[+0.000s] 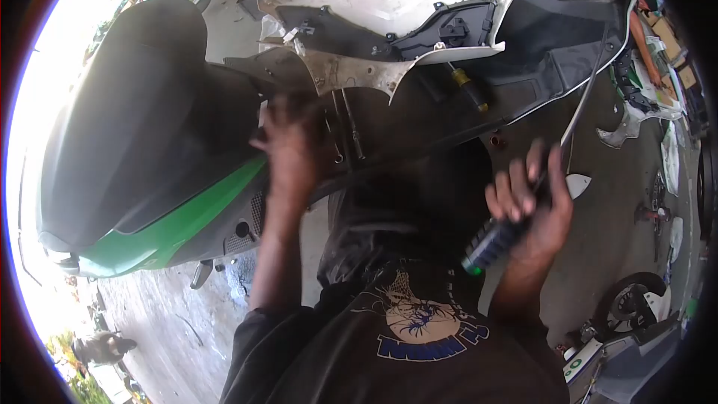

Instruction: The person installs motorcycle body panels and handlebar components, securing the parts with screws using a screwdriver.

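Observation:
My left hand (288,142) is beside the front of the scooter's black seat (142,127), over the dark body. Motion smears its fingers, so I cannot make out whether they hold anything. My right hand (535,206) is closed around the dark handle of a screwdriver (490,245) with a green end. The long thin shaft points up and to the right. A white-edged body panel (359,75), its inner side up, lies across the scooter's footboard. Just below the panel are a yellow-and-black screwdriver (469,90) and a thin metal tool (354,131).
A green side panel (191,198) runs below the seat. To the right, loose scooter parts (639,108) lie on the floor near the shelf clutter. A wheel (632,303) stands at lower right. The scooter's dark front section (553,0) fills the upper right.

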`<move>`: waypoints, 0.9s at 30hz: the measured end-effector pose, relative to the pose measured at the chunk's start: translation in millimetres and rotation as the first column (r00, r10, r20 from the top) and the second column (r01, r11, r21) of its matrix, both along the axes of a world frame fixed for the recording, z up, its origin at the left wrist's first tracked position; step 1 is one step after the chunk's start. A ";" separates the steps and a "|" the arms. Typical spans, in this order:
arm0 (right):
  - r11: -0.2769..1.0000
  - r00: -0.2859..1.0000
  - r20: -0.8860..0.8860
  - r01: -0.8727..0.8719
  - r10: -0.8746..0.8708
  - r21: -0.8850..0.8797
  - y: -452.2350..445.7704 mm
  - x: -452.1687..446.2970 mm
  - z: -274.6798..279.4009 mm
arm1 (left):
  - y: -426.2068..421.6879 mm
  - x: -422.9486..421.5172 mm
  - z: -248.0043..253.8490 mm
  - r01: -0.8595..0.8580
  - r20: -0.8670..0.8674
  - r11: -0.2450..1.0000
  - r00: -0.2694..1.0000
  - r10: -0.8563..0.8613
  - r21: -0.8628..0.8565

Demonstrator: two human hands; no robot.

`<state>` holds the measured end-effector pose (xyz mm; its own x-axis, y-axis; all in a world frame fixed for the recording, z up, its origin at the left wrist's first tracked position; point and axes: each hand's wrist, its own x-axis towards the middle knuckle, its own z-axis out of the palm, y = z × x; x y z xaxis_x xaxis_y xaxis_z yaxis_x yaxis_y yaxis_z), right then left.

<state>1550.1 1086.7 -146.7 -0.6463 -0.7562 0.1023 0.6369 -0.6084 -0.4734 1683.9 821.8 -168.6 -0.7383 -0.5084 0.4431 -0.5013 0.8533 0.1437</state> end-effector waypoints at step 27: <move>0.521 0.395 -0.771 0.574 0.499 0.632 80.1 64.4 -38.7 | 39.1 -31.6 -3.0 0.801 -0.769 -0.156 0.598 0.226 0.577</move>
